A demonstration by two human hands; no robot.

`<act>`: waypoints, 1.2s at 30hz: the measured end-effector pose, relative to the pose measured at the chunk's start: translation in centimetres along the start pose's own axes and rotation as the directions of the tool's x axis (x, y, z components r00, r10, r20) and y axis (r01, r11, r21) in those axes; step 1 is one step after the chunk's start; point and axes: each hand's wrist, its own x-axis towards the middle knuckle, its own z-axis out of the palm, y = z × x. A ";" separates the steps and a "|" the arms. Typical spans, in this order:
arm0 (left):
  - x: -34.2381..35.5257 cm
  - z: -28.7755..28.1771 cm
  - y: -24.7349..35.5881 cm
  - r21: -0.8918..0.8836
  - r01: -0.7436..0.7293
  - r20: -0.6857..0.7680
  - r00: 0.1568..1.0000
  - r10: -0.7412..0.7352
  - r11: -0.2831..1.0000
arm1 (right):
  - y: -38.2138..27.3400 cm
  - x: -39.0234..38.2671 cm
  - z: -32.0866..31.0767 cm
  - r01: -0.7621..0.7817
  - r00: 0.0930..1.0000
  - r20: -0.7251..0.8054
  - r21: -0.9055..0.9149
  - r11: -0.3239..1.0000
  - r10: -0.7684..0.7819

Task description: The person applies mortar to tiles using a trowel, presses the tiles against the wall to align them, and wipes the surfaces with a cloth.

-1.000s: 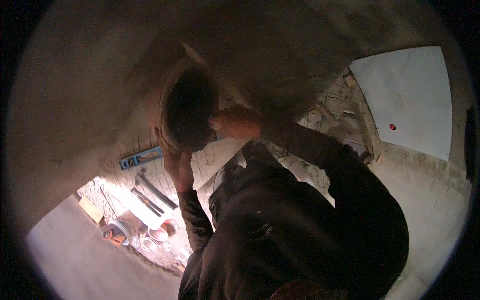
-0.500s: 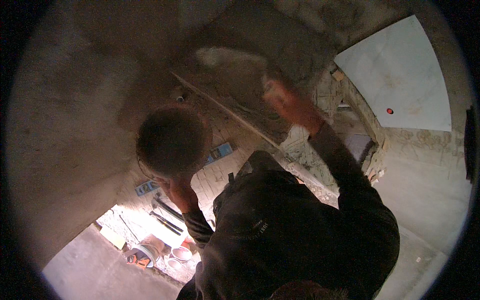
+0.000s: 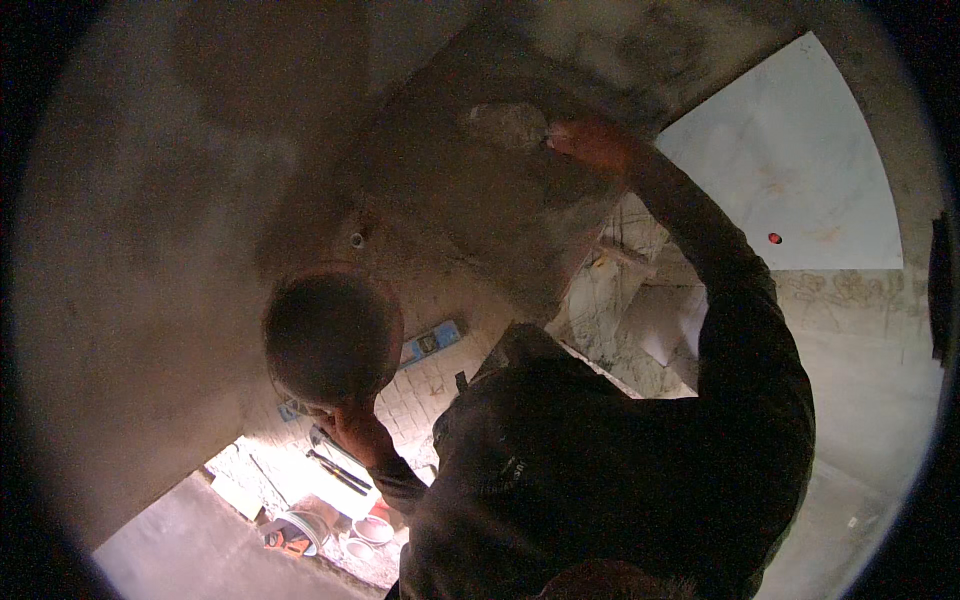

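The right hand (image 3: 590,143) is raised to the upper part of a large grey-brown slab (image 3: 470,200) leaning against the plastered wall (image 3: 150,250); its fingers are closed around a small tool whose kind I cannot tell, pressed at the right edge of a pale lump of mortar (image 3: 508,124) near the slab's top edge. The lump lies just left of the fingertips, touching them or the tool. The left hand (image 3: 355,435) is low, gripping from beneath a round dark pan (image 3: 328,335), which sits above the hand and close to the slab's lower left corner. Below on the floor lie a blue box (image 3: 432,343), long metal tools (image 3: 335,465) and white buckets (image 3: 372,530). A pale tile (image 3: 790,160) covers the wall at the right.
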 end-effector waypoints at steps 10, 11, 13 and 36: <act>-1.4 -3.6 -9.3 -0.774 0.249 0.218 0.968 -0.124 0.582 | 14.1 -5.3 -2.2 -0.334 0.919 0.165 0.809 0.483 0.359; -1.1 -2.8 -8.9 -0.841 0.264 0.243 0.964 -0.108 0.471 | 15.6 -7.6 -2.4 -0.374 0.897 0.161 0.772 0.515 0.411; -0.5 0.8 -3.1 -0.850 0.253 0.211 0.967 -0.142 0.461 | 18.5 -11.7 -3.4 0.060 0.994 -0.096 0.170 0.984 -0.045; 5.7 14.0 11.7 -0.477 -0.161 0.250 0.918 0.309 0.864 | -24.0 -9.1 -0.6 0.364 0.845 -0.211 -0.444 0.818 -0.491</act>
